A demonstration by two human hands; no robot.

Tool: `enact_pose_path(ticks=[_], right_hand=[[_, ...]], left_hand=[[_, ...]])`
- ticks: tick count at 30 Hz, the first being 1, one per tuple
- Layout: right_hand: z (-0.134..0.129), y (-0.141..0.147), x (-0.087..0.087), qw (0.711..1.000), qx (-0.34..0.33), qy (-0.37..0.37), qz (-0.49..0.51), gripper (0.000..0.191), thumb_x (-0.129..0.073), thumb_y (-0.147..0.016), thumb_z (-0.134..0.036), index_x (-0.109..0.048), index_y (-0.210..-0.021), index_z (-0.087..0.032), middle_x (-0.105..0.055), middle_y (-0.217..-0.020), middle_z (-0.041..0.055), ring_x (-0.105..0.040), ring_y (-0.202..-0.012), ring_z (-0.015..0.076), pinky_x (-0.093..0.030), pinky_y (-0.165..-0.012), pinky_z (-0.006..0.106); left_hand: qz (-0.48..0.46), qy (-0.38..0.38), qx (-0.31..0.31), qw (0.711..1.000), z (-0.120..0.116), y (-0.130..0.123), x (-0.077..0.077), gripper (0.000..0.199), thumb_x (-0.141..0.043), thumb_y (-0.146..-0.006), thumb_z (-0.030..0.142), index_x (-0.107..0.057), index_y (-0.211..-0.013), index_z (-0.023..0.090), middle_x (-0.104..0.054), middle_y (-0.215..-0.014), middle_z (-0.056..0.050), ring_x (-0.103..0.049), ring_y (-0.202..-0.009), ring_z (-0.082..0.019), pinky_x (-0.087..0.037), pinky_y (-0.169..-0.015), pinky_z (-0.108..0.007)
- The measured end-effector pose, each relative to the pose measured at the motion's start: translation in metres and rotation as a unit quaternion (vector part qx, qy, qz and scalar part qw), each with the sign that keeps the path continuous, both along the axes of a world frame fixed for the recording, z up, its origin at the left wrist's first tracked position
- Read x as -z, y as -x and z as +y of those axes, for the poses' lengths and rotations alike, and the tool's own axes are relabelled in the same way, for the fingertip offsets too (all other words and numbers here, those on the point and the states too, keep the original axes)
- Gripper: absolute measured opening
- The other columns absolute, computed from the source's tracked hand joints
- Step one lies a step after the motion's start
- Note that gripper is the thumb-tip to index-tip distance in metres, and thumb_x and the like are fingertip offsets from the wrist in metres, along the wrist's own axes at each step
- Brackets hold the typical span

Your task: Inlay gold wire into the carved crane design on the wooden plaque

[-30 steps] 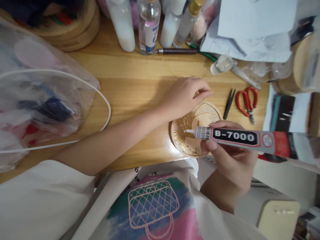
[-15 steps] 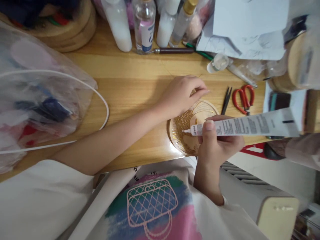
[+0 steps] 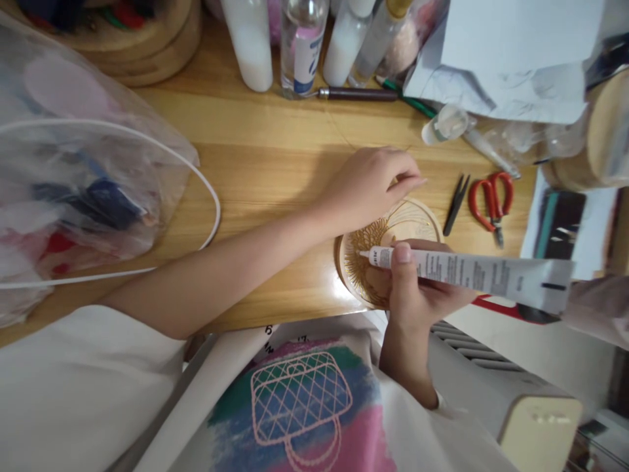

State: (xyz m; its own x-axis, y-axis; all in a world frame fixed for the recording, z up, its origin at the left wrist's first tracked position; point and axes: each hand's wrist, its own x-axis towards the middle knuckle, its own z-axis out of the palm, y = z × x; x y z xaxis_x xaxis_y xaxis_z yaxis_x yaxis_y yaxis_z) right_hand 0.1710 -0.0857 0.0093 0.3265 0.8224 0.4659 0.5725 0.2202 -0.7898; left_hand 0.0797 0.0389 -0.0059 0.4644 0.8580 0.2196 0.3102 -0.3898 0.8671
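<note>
My right hand [image 3: 417, 295] is closed round a white glue tube [image 3: 457, 272] with small print. The tube lies nearly level, its narrow nozzle pointing left, close over a round wooden disc [image 3: 420, 216]. Gold wire-like lines form a dense, scaly pattern on the disc's left part; I cannot tell whether the nozzle touches it. My left hand [image 3: 381, 174] rests at the disc's far edge, thumb and fingers pinched together. Whatever is between those fingertips, if anything, is too small to make out. Part of the disc is hidden beneath both hands.
Black tweezers [image 3: 457, 204] and red-handled pliers [image 3: 494, 203] lie right of the disc. Several bottles [image 3: 304, 52] line the back, with a dark-handled tool [image 3: 358, 94] before them. At left are a clear plastic bag [image 3: 88, 177] and a white cable [image 3: 216, 203].
The tube's rear end has dipped and its nozzle has shifted slightly left over the disc. My left hand keeps its pinch beside the disc. The whole view has shifted a little.
</note>
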Motion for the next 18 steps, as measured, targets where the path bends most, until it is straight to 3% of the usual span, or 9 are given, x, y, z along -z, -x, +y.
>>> enact_pose_path(ticks=[5,18], right_hand=[[-0.0004,0.0021,-0.0004,1.000,0.006,-0.011,-0.013,0.003,-0.072,-0.079,-0.019,-0.071,-0.080,-0.021,-0.069,-0.068,-0.0023,-0.059,-0.054,0.0108,-0.046,-0.047,0.025],[-0.0031,0.0049,-0.0003,1.000,-0.009,-0.007,-0.023,0.014,-0.072,-0.078,-0.014,-0.072,-0.087,-0.024,-0.070,-0.072,-0.0028,-0.061,-0.058,0.0117,-0.049,-0.051,0.026]], left_hand=[[-0.008,-0.002,0.008,1.000,0.0002,0.0001,-0.0008,0.021,-0.060,-0.092,0.029,-0.071,-0.080,0.016,-0.071,-0.080,-0.003,-0.064,-0.074,-0.015,-0.049,-0.073,-0.031],[0.001,0.004,0.012,1.000,0.0009,-0.0007,-0.0019,0.023,-0.059,-0.093,0.031,-0.069,-0.078,0.018,-0.070,-0.079,-0.002,-0.063,-0.075,-0.015,-0.047,-0.075,-0.032]])
